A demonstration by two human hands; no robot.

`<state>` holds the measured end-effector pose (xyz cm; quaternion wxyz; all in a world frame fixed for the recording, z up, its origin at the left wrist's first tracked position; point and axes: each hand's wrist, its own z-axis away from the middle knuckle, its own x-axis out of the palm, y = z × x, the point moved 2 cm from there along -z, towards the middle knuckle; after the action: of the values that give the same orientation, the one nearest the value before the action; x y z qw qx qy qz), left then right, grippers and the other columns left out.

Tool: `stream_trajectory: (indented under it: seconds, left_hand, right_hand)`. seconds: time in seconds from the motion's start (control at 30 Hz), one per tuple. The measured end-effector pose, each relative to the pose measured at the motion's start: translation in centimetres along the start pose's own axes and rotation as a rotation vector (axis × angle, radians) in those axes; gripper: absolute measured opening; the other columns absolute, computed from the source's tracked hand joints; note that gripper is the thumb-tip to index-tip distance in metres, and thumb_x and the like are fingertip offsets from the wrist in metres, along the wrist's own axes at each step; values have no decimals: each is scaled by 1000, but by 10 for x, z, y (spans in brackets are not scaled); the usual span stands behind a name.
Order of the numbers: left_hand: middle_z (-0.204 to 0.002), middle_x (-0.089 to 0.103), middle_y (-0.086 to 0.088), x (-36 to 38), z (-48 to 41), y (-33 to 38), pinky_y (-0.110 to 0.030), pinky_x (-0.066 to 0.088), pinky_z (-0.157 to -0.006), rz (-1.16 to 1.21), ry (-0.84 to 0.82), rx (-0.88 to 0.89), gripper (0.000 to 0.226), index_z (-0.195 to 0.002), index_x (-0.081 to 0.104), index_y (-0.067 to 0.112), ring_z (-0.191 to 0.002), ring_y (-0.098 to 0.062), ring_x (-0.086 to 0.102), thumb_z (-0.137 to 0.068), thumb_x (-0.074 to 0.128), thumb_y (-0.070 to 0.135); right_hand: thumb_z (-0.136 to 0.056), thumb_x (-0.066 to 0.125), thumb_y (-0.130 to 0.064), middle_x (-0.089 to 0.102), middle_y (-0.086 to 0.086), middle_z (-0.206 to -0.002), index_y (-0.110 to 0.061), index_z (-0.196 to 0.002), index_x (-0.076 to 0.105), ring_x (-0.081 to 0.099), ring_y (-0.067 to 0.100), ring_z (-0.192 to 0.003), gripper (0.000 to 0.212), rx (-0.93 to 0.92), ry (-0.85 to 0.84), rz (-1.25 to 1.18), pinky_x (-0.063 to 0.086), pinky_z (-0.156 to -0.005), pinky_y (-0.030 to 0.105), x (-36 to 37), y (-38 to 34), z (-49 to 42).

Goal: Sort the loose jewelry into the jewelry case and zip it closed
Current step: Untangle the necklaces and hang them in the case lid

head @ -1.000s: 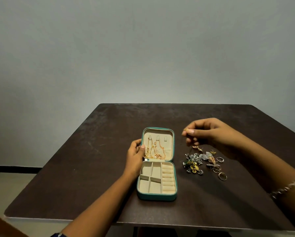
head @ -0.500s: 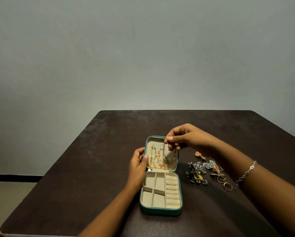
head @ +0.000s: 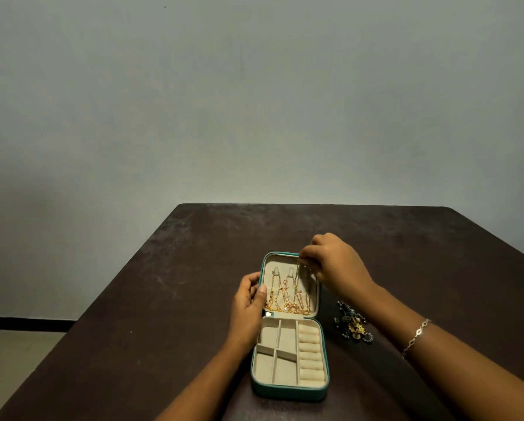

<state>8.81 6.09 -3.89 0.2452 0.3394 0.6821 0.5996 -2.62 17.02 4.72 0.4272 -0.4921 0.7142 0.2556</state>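
**Hanging a chain in the open case lid**

Dark wood, scuffed and dusty toward the far edge, fills the lower half of the view: a table (head: pixel 169 299) set against a plain grey wall. On it lies the jewelry case (head: pixel 289 390), teal outside and cream inside, unzipped and spread flat with its lid (head: pixel 285 262) away from the person.

The left hand (head: pixel 247 311) grips the lid's left edge, thumb curled over the rim, steadying it. The right hand (head: pixel 336 262) is pinched shut on the top of a thin gold chain (head: pixel 300 276) at the lid's upper right corner, seemingly working it onto a hook that the fingers hide.

The risk, as I judge it, is tangling: several gold necklaces (head: pixel 280 294) already hang side by side in the lid, and their lower ends bunch together near the hinge. A new chain dropped loosely could knot into them, or slip its hook if released too soon. The right forearm also crosses just above the loose jewelry (head: pixel 353 325), so a careless pull back could scatter it.

The tray's compartments (head: pixel 270 335) and ring rolls (head: pixel 311 352) look empty; a dark-and-gold cluster waits on the table just right of the case.
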Motion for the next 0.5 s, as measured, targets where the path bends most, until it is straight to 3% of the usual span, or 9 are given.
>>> stream_trajectory:
  seconds: [0.07, 0.13, 0.33, 0.5]
  left_hand:
    - [-101, 63, -2, -1, 0, 0, -20, 54, -68, -8, 0, 6, 20, -112, 49, 16, -90, -11, 63, -96, 40, 7]
    - [-101, 63, -2, -1, 0, 0, -19, 54, -66, 1, -2, 11, 19, -109, 49, 17, -89, -11, 63, -96, 40, 7]
    - [-103, 64, -7, 0, -1, -1, -20, 54, -68, 31, -6, 27, 22, -102, 52, 23, -91, -13, 64, -95, 42, 5]
    - [-102, 65, -4, -1, -2, -2, -24, 55, -71, 28, -12, 18, 22, -103, 52, 22, -91, -12, 65, -95, 42, 5]
  right_hand:
    - [-60, 84, -14, 61, 5, -73, -13, -82, 72, 58, 22, -70, 25, -112, 72, 95, 47, -44, 32, 4, 0, 4]
    - [-46, 90, -17, 61, 3, -66, -14, -71, 71, 57, 18, -60, 31, -205, 147, 181, 45, -38, 26, 8, 2, 8]
    - [-55, 86, -14, 67, 3, -69, -10, -75, 69, 58, 18, -63, 27, -358, 359, 251, 42, -48, 26, 19, 10, 16]
    - [-58, 84, -16, 67, 4, -69, -10, -74, 64, 43, 17, -79, 25, -358, 456, 253, 26, -62, 26, 23, 13, 16]
